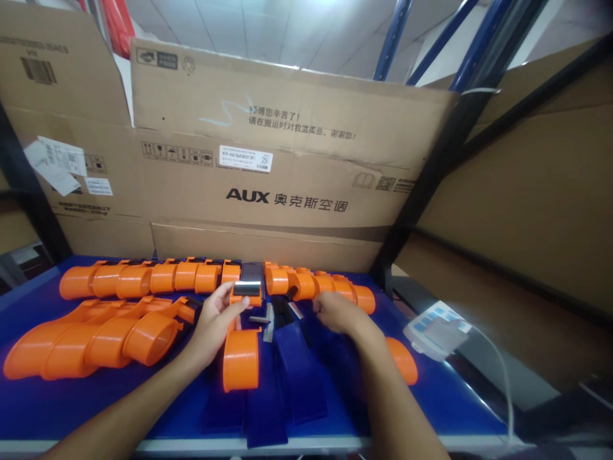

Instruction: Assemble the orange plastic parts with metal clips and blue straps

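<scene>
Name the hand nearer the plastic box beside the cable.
Right. The right hand is left of the plastic box, apart from it; the left hand is farther left, holding an orange tape dispenser.

Cardboard bars the rear; passage runs above the orange dispensers.

Some fingers of the left grip are hidden behind the orange holder. By the turned-in right grip its own fingertips are concealed, so whether anything is held cannot be told. To its right, an orange piece is partly covered by the right forearm. Far above the left grip, a red object is cut off by the top edge; on the white labels, fine print cannot be read.
</scene>
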{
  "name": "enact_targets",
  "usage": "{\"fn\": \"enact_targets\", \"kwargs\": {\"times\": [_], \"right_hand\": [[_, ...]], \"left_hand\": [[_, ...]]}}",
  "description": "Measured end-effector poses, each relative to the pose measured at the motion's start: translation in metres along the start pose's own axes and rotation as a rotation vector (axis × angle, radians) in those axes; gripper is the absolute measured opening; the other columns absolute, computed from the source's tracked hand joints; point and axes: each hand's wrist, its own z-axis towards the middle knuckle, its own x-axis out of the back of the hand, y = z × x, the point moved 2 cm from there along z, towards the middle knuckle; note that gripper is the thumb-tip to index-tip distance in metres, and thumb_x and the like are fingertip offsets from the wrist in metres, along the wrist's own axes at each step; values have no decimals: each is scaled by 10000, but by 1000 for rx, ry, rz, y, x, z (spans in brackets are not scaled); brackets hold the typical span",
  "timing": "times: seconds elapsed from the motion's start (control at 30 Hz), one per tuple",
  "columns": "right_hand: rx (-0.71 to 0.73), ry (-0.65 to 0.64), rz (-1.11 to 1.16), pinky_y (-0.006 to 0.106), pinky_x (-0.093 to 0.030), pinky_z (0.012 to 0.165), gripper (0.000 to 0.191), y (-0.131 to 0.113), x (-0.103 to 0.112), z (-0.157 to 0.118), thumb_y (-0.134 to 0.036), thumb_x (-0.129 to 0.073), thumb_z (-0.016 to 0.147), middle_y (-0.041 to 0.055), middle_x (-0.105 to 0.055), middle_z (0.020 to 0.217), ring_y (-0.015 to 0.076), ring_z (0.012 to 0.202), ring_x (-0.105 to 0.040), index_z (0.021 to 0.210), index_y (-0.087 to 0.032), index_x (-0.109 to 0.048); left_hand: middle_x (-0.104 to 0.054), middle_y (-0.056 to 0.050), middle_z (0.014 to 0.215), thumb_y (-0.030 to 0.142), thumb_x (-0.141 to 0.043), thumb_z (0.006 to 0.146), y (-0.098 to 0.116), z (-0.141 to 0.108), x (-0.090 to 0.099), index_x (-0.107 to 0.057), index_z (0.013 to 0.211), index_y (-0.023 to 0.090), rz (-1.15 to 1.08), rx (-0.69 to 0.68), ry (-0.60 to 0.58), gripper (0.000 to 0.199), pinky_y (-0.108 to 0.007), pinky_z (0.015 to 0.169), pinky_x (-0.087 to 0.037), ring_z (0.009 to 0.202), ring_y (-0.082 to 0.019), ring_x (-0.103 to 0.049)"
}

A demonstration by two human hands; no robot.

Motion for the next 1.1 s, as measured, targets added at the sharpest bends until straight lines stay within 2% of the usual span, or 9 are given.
{"fn": "enact_targets", "kwargs": {"times": [0.13, 0.23, 0.37, 0.5, 0.67, 0.8, 0.93, 1.1], "right_hand": [[59, 75, -7, 274, -363, 629, 165, -15, 14, -3, -104, -568, 747, 55, -704, 805, 202, 756, -630, 786, -186, -706], [165, 198, 174, 266, -407, 657, 149, -34, 23, -8, -165, -579, 784, 28, -701, 811, 193, 754, -636, 893, -198, -675], [280, 233, 455, 262, -456, 651, 35, -54, 18, -13, -233, -572, 835, 14, -684, 775, 184, 721, -647, 832, -203, -588], [380, 219, 674, 245, -452, 591, 70, -61, 8, -12, -274, -562, 878, -11, -663, 776, 154, 642, -618, 894, -217, -523], [429, 327, 652, 241, -441, 626, 44, -65, 9, -14, -168, -554, 816, -21, -619, 739, 143, 662, -582, 831, -209, -549], [426, 297, 652, 237, -406, 564, 73, -71, 10, -17, -140, -528, 788, -22, -603, 707, 134, 600, -536, 796, -207, -557], [425, 267, 660, 247, -444, 586, 60, -75, 4, -17, -178, -557, 814, -20, -586, 711, 140, 613, -556, 775, -214, -529], [410, 175, 848, 271, -503, 595, 118, -79, -6, -15, -301, -575, 909, -26, -610, 715, 158, 612, -617, 878, -244, -476]], "left_hand": [[-678, 24, 759, 386, -826, 729, -1, 0, -1, -657, 1080, 194, -5, -1, -1, 434, -214, 453, -421, 446, -81, -510], [-686, 17, 817, 375, -834, 723, 0, 0, -3, -670, 1080, 202, -10, -23, -9, 430, -217, 468, -439, 472, -81, -513], [-687, 3, 852, 368, -825, 739, 2, 0, -4, -671, 1077, 200, -3, -56, -13, 407, -209, 468, -437, 491, -80, -510], [-695, -7, 844, 380, -825, 733, 0, 2, -1, -668, 1083, 192, -1, -20, 5, 427, -211, 466, -432, 483, -82, -513], [-693, 3, 800, 398, -837, 701, -1, 3, 1, -673, 1084, 192, -13, 39, 15, 465, -217, 445, -421, 453, -84, -507], [-686, 7, 799, 386, -851, 686, -2, 2, 0, -673, 1099, 194, -25, 60, 7, 489, -214, 432, -417, 447, -81, -504], [-669, 15, 779, 386, -846, 709, -2, 1, -1, -672, 1078, 194, -50, 57, -10, 451, -201, 435, -415, 476, -84, -515], [-648, 28, 756, 369, -823, 759, -2, -1, -2, -672, 1085, 193, -46, 38, -37, 401, -179, 437, -397, 466, -62, -478]]}}
